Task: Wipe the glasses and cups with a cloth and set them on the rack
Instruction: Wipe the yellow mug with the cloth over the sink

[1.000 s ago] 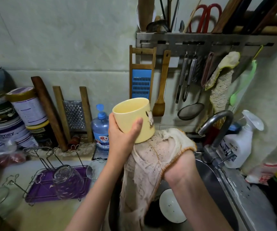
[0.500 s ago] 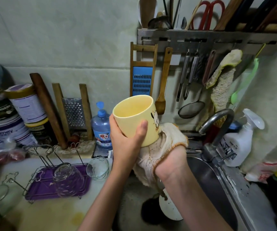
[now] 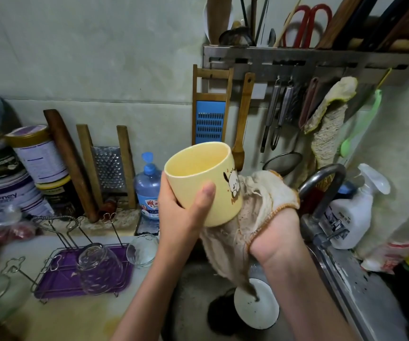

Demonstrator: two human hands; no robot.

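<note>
Cup [image 3: 223, 203] in left hand [image 3: 179, 215] fingers [image 3: 204, 196], right hand [image 3: 277, 232] pressing cloth [image 3: 260, 200] to it

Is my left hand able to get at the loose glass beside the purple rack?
Probably not yet: the left hand grips the yellow cup, so it is full. The way itself looks free; the glass sits on the counter beside the rack, close below that hand.

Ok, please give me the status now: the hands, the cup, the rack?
Left hand grips yellow cup above sink. Right hand under cloth, against cup's side, fingers hidden. Rack holds one upturned glass; way there looks free.
</note>
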